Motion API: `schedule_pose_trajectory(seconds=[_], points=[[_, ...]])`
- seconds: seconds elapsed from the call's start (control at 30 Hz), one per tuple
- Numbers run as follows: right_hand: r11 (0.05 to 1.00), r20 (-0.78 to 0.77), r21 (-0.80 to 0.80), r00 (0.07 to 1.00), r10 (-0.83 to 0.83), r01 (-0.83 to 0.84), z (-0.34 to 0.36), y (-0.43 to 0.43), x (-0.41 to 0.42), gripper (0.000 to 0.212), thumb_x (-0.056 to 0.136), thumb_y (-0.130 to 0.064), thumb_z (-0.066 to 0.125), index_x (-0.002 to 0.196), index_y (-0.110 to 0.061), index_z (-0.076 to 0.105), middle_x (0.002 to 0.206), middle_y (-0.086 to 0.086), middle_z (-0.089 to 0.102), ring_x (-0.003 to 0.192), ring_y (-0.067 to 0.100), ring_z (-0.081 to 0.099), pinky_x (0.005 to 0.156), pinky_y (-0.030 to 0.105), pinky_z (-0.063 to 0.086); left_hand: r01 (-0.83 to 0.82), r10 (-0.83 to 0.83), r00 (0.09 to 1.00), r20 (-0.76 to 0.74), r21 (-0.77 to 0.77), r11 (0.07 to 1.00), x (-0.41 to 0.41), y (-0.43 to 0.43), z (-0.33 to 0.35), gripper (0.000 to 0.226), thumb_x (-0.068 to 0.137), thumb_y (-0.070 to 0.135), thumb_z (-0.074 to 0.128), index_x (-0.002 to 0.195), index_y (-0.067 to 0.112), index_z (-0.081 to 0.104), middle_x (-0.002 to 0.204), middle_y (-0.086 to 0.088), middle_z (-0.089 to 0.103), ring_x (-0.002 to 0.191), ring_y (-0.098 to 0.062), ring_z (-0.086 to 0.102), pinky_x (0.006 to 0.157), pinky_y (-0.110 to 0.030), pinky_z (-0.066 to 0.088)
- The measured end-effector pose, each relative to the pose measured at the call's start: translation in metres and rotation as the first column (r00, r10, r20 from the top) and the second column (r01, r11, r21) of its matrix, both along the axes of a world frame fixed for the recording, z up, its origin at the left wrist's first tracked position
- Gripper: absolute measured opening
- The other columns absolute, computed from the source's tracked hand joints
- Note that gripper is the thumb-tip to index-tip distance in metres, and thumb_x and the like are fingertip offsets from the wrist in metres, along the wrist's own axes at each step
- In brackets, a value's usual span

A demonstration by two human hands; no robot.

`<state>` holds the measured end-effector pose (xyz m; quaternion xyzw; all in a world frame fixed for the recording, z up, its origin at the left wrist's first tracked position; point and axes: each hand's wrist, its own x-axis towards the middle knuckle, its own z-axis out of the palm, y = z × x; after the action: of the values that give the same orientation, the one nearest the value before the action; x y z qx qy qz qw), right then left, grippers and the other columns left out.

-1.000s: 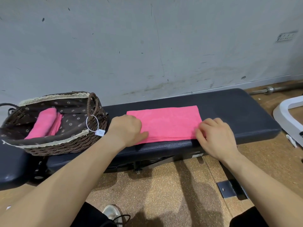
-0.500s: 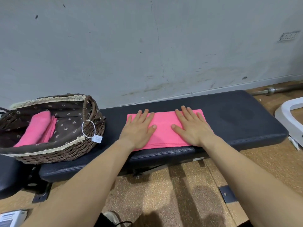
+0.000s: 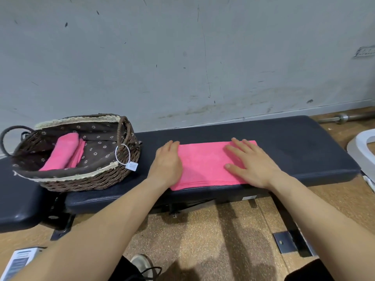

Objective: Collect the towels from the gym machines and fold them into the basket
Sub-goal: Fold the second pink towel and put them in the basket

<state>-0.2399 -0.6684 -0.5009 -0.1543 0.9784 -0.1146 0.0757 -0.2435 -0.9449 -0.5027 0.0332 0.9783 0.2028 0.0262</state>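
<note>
A pink towel [image 3: 205, 162], folded into a long flat strip, lies on the dark padded gym bench [image 3: 294, 145]. My left hand [image 3: 167, 163] lies flat over the towel's left end with its fingers straight. My right hand [image 3: 250, 162] presses flat on the towel's right part, fingers spread. To the left on the bench stands a brown wicker basket [image 3: 85, 182] with a flowered lining. Inside it lies another folded pink towel [image 3: 65, 152].
A white price tag [image 3: 132, 165] hangs from the basket's handle. A grey wall runs right behind the bench. A barbell end [image 3: 343, 118] lies on the floor at far right, beside a white machine part [image 3: 363, 147]. My shoe [image 3: 142, 264] is on the cork-coloured floor below.
Both hands went from pinching the towel's near corners to lying flat on it, then slid apart toward its ends. The towel lies narrower, folded once more.
</note>
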Motion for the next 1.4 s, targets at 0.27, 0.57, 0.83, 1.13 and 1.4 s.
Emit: schedule_pose_trajectory(seconds=[0.27, 0.57, 0.83, 1.13, 1.4], points=[[0.985, 0.142, -0.138, 0.982, 0.125, -0.106, 0.012, -0.028, -0.015, 0.066, 0.072, -0.055, 0.075, 0.133, -0.041, 0.054, 0.162, -0.013, 0.026, 0.149, 0.020, 0.015, 0.121, 0.042, 0.022, -0.233, 0.248, 0.966, 0.079, -0.157, 0.960, 0.013, 0.014, 0.014, 0.060, 0.091, 0.018, 0.050, 0.145, 0.011, 0.026, 0.135, -0.017, 0.045, 0.124, -0.037, 0.041, 0.099, -0.046, 0.036], [0.979, 0.173, -0.173, 0.976, 0.135, -0.104, 0.015, -0.032, -0.018, 0.057, 0.063, -0.049, 0.083, 0.113, -0.043, 0.057, 0.162, -0.019, 0.023, 0.149, 0.019, 0.010, 0.119, 0.037, 0.022, -0.486, 0.368, 0.855, 0.366, 0.319, 0.813, -0.001, 0.002, 0.036, 0.070, 0.082, 0.015, 0.076, 0.137, 0.000, 0.035, 0.126, -0.016, 0.052, 0.103, -0.028, 0.052, 0.080, -0.036, 0.046], [0.971, 0.140, -0.207, 0.979, 0.148, -0.118, 0.011, -0.032, -0.008, 0.053, 0.066, -0.045, 0.083, 0.112, -0.040, 0.057, 0.158, -0.019, 0.030, 0.142, 0.017, 0.019, 0.110, 0.028, 0.024, -0.542, 0.313, 0.828, 0.465, 0.521, 0.660, -0.008, -0.014, 0.037, 0.022, 0.084, 0.009, 0.070, 0.081, 0.008, 0.049, 0.109, -0.023, 0.064, 0.098, -0.036, 0.066, 0.087, -0.055, 0.057], [0.968, 0.110, -0.225, 0.984, 0.141, -0.113, 0.008, -0.040, 0.006, 0.060, 0.068, -0.045, 0.080, 0.123, -0.042, 0.057, 0.159, -0.015, 0.029, 0.143, 0.019, 0.019, 0.115, 0.030, 0.023, -0.376, 0.273, 0.926, 0.261, 0.567, 0.733, -0.003, -0.012, 0.050, 0.055, 0.080, 0.008, 0.075, 0.116, 0.023, 0.037, 0.098, -0.010, 0.064, 0.085, -0.027, 0.065, 0.072, -0.042, 0.056], [0.974, 0.107, -0.207, 0.988, 0.114, -0.090, 0.003, -0.064, 0.013, 0.064, 0.073, -0.053, 0.073, 0.134, -0.048, 0.052, 0.163, -0.011, 0.025, 0.146, 0.028, 0.018, 0.120, 0.042, 0.018, -0.256, 0.248, 0.963, 0.106, 0.646, 0.719, -0.008, -0.001, 0.071, 0.033, 0.082, 0.009, 0.070, 0.099, 0.030, 0.051, 0.091, -0.003, 0.065, 0.088, -0.025, 0.068, 0.084, -0.045, 0.056]])
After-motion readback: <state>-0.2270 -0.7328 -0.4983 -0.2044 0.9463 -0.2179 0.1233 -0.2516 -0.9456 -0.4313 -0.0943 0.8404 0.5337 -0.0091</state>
